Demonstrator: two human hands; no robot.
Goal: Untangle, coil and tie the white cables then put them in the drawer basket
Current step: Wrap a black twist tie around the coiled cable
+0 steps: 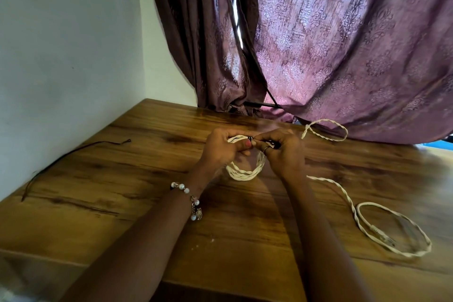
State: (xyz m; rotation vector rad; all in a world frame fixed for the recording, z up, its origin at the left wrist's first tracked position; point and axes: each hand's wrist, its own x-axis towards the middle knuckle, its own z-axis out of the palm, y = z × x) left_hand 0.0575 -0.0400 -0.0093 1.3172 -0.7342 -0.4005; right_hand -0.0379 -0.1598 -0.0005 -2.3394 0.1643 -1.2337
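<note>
Now we are tying the coiled white cable point(245, 171) mid-table, left hand point(220, 147) and right hand point(284, 152) pinching a dark tie point(250, 139); another white cable point(392, 233) is lying loose near the right edge, basket unseen.

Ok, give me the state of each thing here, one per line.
Coiled white cable: wound, gripped by both hands.
Left hand: gripping the coil.
Right hand: pinching a dark tie at the coil's top.
Loose white cable: uncoiled, untied, lying on the table.
Thin dark cord: lying loose by the wall.
</note>
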